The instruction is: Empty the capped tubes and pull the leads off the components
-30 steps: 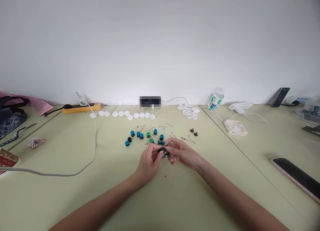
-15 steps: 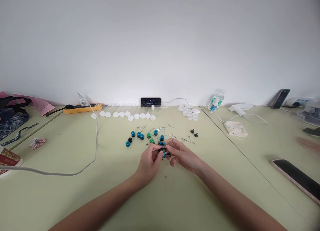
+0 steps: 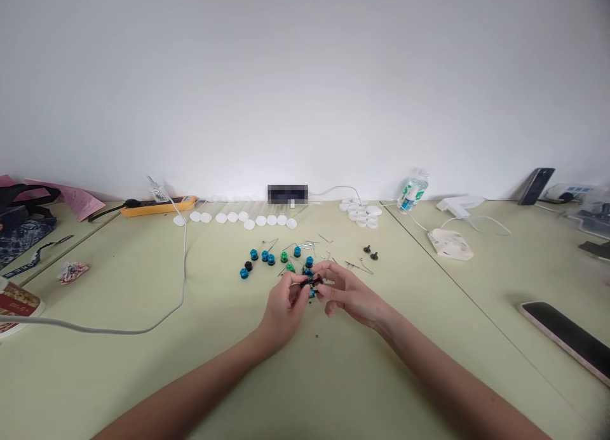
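My left hand [image 3: 284,303] pinches a small black part [image 3: 312,280] between thumb and fingertips. From the right, my right hand [image 3: 350,295] has its fingers closed round the other end of that part. A blue piece [image 3: 312,293] shows just below, between the hands; whether it joins the black part I cannot tell. Beyond the hands lie several blue knobs [image 3: 271,260], green ones [image 3: 284,256] and a black knob [image 3: 248,266]. Thin metal pins [image 3: 309,244] are scattered among them.
Two black pieces [image 3: 366,249] lie right of the knobs. White discs [image 3: 260,221] line the back, near a propped dark device [image 3: 287,194]. A white cable [image 3: 183,268] curves across the left; a phone [image 3: 567,338] lies at right.
The black part has turned between my fingers and its right end now sits higher. My right fingers have shifted slightly. The blurred shape at the far right edge is gone.
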{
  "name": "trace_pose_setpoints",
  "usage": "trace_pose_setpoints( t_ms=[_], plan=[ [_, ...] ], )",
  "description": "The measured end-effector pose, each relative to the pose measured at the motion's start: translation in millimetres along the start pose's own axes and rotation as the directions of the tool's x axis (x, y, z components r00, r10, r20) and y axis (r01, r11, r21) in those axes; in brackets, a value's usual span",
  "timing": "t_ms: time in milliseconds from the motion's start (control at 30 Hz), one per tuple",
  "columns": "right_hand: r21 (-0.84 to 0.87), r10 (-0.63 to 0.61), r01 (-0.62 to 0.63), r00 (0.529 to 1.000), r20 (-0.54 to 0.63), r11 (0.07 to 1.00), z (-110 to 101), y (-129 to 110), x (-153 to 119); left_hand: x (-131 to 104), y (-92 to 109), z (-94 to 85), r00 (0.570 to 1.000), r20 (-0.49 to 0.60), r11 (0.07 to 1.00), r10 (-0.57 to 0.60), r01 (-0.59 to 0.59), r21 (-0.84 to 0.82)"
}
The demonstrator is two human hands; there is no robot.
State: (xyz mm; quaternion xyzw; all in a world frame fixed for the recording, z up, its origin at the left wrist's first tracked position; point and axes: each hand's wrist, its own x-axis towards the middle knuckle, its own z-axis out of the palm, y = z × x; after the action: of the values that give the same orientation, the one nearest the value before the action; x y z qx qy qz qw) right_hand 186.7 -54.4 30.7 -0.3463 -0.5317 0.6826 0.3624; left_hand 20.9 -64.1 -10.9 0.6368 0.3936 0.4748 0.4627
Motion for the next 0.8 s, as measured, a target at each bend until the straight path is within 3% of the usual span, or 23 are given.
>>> trace_pose_setpoints(
  t_ms=[100,267,400,567,800],
  plan=[
    [0.037,0.037,-0.037,0.999,-0.001,0.999,0.0,1.6,0.7,0.4,0.4,0.1,1.0,0.015,1.0,-0.003,0.003,-0.003],
    [0.04,-0.008,0.008,1.0,0.007,0.999,0.2,3.6,1.5,1.0,-1.2,0.4,1.0,0.015,1.0,-0.005,0.005,-0.005],
    [0.094,0.057,-0.054,0.998,-0.03,0.994,0.8,6.8,2.6,1.8,-1.2,-0.3,1.0,-0.025,1.0,0.012,-0.011,0.019],
    [0.032,-0.043,0.043,0.999,-0.01,0.999,0.6,6.1,1.7,1.6,0.5,-0.1,1.0,0.006,1.0,-0.01,0.01,-0.002],
    [0.019,-0.019,0.019,1.0,-0.018,1.0,-1.0,7.6,2.3,1.3,0.2,1.1,1.0,0.005,1.0,-0.019,0.019,-0.005]
  ],
)
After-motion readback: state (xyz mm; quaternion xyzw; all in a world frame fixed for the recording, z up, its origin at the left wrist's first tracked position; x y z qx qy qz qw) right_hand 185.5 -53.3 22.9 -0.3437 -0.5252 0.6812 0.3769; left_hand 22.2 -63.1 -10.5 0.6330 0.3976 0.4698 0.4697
